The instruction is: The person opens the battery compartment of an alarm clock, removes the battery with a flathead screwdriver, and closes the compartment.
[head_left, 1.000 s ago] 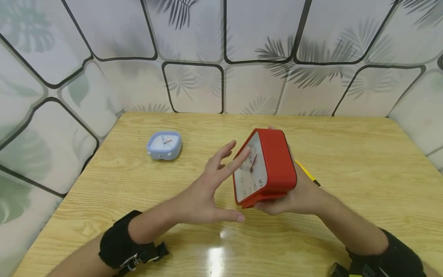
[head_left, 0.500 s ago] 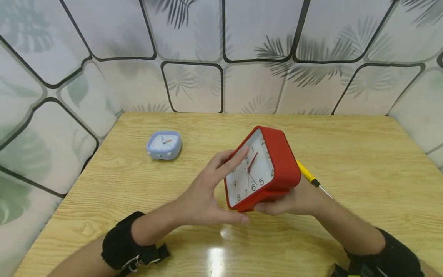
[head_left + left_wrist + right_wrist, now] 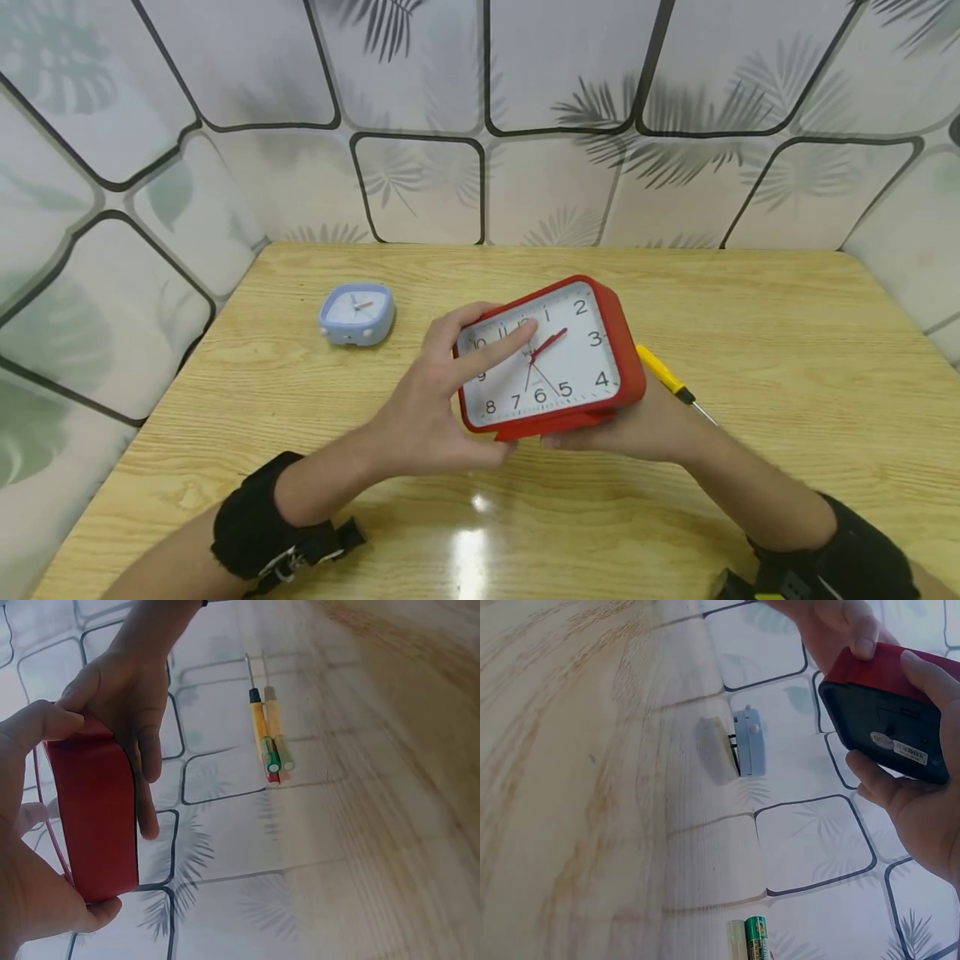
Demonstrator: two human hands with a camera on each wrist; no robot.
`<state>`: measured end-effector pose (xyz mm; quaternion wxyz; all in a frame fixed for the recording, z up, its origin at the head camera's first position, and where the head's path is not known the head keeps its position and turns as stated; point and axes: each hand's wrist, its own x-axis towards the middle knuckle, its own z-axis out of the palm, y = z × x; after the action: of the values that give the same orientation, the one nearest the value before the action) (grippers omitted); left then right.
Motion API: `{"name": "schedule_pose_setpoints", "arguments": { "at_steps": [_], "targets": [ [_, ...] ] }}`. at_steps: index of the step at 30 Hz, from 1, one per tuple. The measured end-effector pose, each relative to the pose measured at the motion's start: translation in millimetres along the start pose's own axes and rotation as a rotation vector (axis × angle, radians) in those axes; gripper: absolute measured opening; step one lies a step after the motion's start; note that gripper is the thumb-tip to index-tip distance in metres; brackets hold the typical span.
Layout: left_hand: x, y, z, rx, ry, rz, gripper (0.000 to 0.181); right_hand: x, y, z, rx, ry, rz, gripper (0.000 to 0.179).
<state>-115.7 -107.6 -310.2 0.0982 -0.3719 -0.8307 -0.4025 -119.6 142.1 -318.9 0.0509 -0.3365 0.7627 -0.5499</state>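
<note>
A red square alarm clock (image 3: 573, 358) with a white dial is held tilted above the wooden table, its face turned up toward the head camera. My left hand (image 3: 423, 400) grips its left end, thumb underneath and one finger lying across the dial. From behind and below, my right hand (image 3: 652, 421) holds the right end, its fingers mostly hidden by the clock in the head view. The right wrist view shows the clock's black back (image 3: 877, 731) with a barcode sticker, my right thumb and fingers on either side of it.
A small light-blue alarm clock (image 3: 356, 315) stands at the back left of the table (image 3: 300, 400). Behind my right wrist lies a yellow-handled screwdriver (image 3: 663, 373). Near its handle, a green battery (image 3: 757, 937) shows in the right wrist view. A patterned wall rises behind.
The red clock has turned from showing its side to facing the head camera, swinging left. My left hand, apart from it at first, now grips its left end.
</note>
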Motion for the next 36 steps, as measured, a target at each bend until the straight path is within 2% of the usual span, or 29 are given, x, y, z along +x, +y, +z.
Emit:
{"name": "schedule_pose_setpoints", "arguments": {
  "at_steps": [4,13,16,19,22,31,36],
  "targets": [
    [0.8,-1.7,-2.3,0.012,0.02,0.028,0.091,1.1,1.0,-0.9,0.02,0.023,-0.017,0.095],
    [2.2,-3.1,-7.8,0.013,0.065,0.037,0.09,6.1,1.2,-3.0,-0.006,0.121,-0.173,0.11],
    [2.6,-3.5,-9.2,0.006,0.075,0.04,0.089,6.5,1.2,-3.4,0.037,0.147,-0.189,0.109],
    [3.0,-4.6,-10.1,0.013,0.082,0.041,0.088,6.4,1.2,-3.1,0.115,0.151,-0.184,0.107],
    [3.2,-5.0,-10.8,0.034,0.093,0.042,0.088,6.5,1.1,-2.6,0.134,0.161,-0.174,0.106],
    [4.2,-5.4,-12.3,0.069,0.119,0.048,0.086,6.6,-0.8,-0.7,0.042,0.226,-0.119,0.112],
    [5.9,-9.6,-14.6,0.092,0.131,0.06,0.084,7.3,0.0,-1.1,-0.077,0.258,-0.093,0.115]
  ]
}}
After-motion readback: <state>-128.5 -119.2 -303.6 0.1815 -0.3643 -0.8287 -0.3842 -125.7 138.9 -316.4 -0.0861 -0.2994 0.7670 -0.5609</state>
